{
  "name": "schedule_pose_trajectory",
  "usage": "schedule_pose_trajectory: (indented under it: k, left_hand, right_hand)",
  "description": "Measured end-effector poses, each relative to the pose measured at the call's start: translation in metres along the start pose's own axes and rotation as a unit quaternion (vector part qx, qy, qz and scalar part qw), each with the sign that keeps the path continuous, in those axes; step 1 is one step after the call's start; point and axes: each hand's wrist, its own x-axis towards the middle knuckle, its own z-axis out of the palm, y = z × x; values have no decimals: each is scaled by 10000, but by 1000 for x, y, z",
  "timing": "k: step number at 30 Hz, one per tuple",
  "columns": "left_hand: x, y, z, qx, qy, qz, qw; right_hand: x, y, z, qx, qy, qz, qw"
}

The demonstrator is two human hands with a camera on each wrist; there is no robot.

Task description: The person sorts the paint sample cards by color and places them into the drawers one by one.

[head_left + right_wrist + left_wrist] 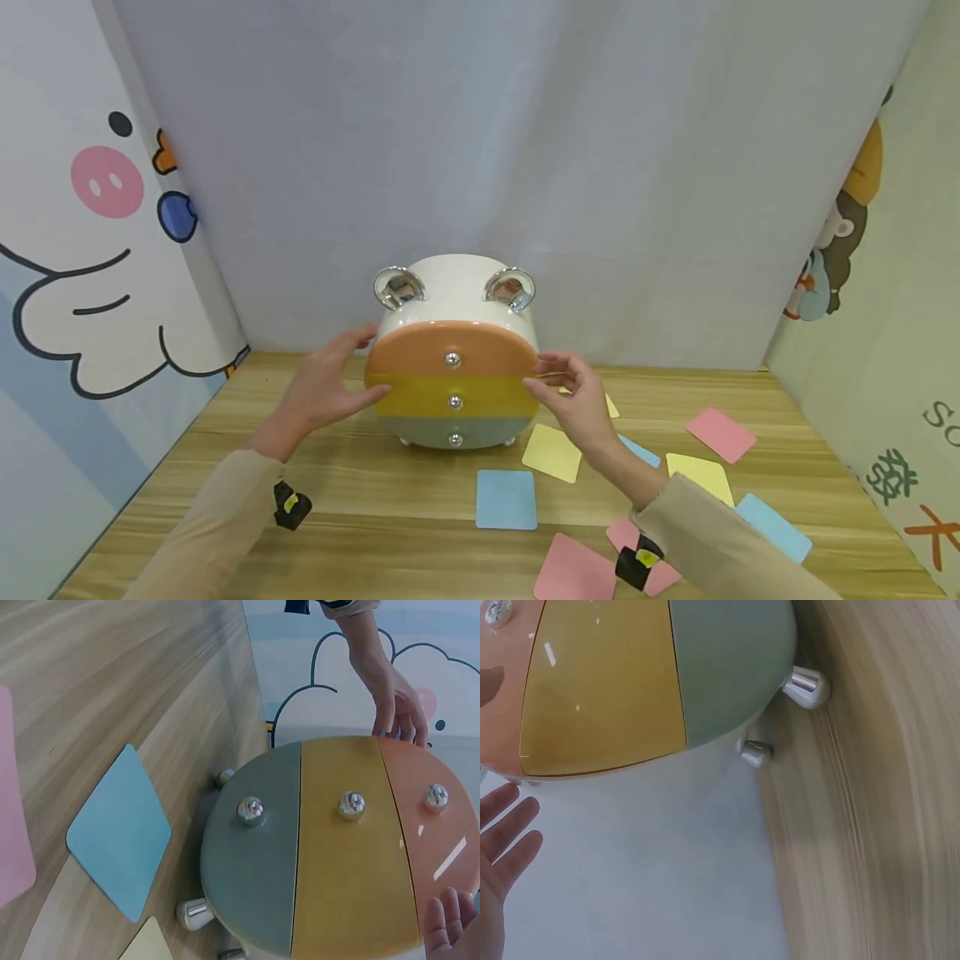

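A small rounded three-drawer cabinet point(420, 400) stands on the wooden table, with orange, yellow and grey-green drawer fronts. Each front has a round silver knob point(352, 805), and two silver ear-like rings point(400, 288) top the white body. All three drawers look closed. On the cabinet's left side is my left hand point(324, 390), fingers extended and spread, thumb reaching across the front edge. My right hand point(576, 407) is at the opposite side, fingertips right at the edge of the orange and yellow fronts. Neither hand grips anything.
Pink, yellow and blue square cards lie scattered on the table point(360, 533), including a blue card point(506, 500) and a yellow card point(552, 452) near the cabinet. Behind it hangs a pale grey curtain point(637, 208). Cartoon-printed panels stand at both sides.
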Motion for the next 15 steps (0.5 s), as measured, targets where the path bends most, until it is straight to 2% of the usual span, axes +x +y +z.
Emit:
schedule_pose_trajectory:
  k: [3, 9, 15]
  left_hand:
    - [2, 0, 1, -226, 29, -21, 9997]
    - [8, 1, 1, -898, 138, -301, 9954]
    - [15, 3, -2, -1039, 197, -508, 9931]
  right_hand:
    - [-1, -2, 13, 141, 9, -7, 9999]
    - [1, -5, 36, 381, 62, -59, 9992]
    - [3, -5, 61, 417, 270, -465, 9977]
